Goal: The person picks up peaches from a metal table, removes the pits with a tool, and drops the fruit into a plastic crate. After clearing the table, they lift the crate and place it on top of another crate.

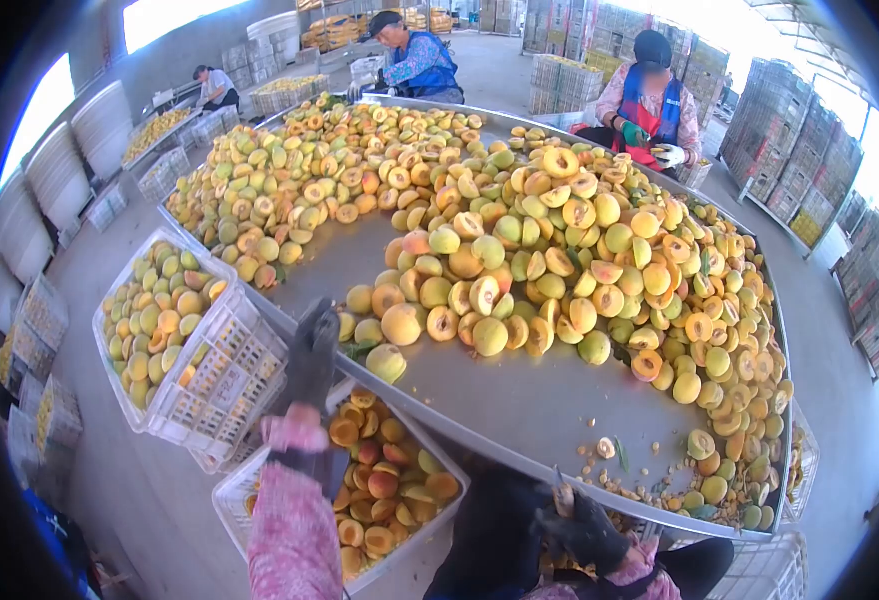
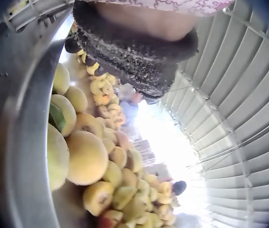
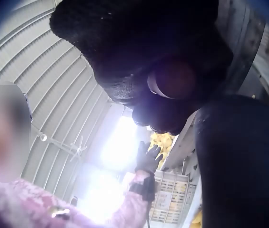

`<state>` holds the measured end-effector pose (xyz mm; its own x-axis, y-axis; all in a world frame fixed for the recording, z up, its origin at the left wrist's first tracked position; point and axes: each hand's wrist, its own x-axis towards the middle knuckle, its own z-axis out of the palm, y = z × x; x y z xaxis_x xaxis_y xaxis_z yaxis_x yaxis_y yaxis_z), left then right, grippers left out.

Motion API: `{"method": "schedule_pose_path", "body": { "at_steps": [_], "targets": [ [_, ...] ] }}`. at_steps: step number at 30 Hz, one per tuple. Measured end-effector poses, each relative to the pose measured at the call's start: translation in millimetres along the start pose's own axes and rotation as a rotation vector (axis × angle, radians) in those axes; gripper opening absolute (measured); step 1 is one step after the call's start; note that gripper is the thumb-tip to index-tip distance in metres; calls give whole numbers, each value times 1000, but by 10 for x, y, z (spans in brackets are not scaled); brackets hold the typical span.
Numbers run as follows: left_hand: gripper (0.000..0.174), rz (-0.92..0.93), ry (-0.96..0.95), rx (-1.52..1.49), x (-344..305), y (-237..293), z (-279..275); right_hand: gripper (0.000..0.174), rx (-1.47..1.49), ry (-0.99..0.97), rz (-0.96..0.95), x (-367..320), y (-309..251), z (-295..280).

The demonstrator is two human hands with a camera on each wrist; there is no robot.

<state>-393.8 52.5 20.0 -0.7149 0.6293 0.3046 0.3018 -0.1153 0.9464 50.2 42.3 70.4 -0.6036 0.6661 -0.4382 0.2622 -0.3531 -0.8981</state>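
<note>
My left hand point(image 1: 311, 350), in a black glove, reaches over the near table edge beside whole and halved yellow peaches point(image 1: 401, 324). Its fingers look extended and spread in the right wrist view, with nothing held. Close by in the left wrist view lie a round peach point(image 2: 88, 157) and a green leaf point(image 2: 57, 117). My right hand point(image 1: 587, 528), also black-gloved, is low at the table's front edge, curled round a small brown-handled tool point(image 1: 563, 498) with a thin tip. The handle's round end point(image 3: 175, 78) shows in the fist; its working end is mostly hidden.
Peaches cover much of the metal table point(image 1: 519, 410); pits point(image 1: 599, 465) lie near its front. A crate of whole peaches point(image 1: 164, 320) stands left, a crate of halves point(image 1: 384, 480) below the edge. Two people point(image 1: 419, 65) point(image 1: 649, 110) work across the table.
</note>
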Motion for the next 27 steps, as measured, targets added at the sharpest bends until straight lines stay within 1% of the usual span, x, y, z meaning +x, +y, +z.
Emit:
{"method": "schedule_pose_path", "body": {
  "at_steps": [2,3,5,6,7,8,9,10,11,12,13,14,15,17,18,19,20,21,22,23,24,25,27],
  "targets": [
    [46,101,3,324,603,-262,352,37,-234,162,23,-172,56,-128],
    [46,111,1,324,776,-436,480,37,-229,166,14,-181,134,-211],
    [56,-274,-108,197,1033,-674,714,47,-85,136,154,-177,287,-384],
    [56,-266,-117,189,1006,-459,882,53,-14,127,222,-176,370,-495],
    [60,-340,-129,567,859,-58,1094,59,63,118,293,-191,487,-598],
    [64,-415,-138,954,718,149,1256,66,143,102,375,-248,657,-689],
    [64,-426,-150,967,625,113,1325,72,223,77,466,-346,876,-775],
    [68,-393,-230,907,569,85,1353,77,458,-10,347,-247,967,-811],
    [72,-357,-303,845,513,79,1383,77,467,-19,349,-273,1041,-818],
    [71,-287,-296,897,381,79,1486,53,285,72,293,-277,433,-587],
    [71,-215,-291,942,219,96,1642,30,100,167,233,-302,104,-475],
    [71,-198,-342,872,94,166,1782,32,164,164,191,-264,234,-510],
    [71,-175,-394,799,-16,247,1932,32,165,171,185,-301,176,-487],
    [73,-223,-483,801,-212,80,2345,31,346,143,156,-386,11,-405],
    [75,-174,-507,821,-368,144,2530,31,349,148,149,-407,88,-429],
    [77,-123,-530,842,-511,217,2660,32,281,190,129,-410,230,-458],
    [80,-131,-628,695,-655,276,2709,33,211,234,110,-420,305,-496],
    [84,-140,-724,543,-750,347,2746,33,212,243,102,-464,264,-539],
    [72,-50,-810,286,-745,458,2711,34,271,235,163,-541,182,-572],
    [72,-48,-816,284,-695,569,2647,35,331,224,227,-608,102,-608],
    [64,-304,-786,75,-556,812,2557,36,193,262,285,-631,17,-669],
    [55,-557,-744,-134,-368,957,2491,36,195,269,287,-673,-14,-698],
    [43,-136,-422,238,110,993,2338,36,192,377,226,-726,-48,-752]
  ]
}}
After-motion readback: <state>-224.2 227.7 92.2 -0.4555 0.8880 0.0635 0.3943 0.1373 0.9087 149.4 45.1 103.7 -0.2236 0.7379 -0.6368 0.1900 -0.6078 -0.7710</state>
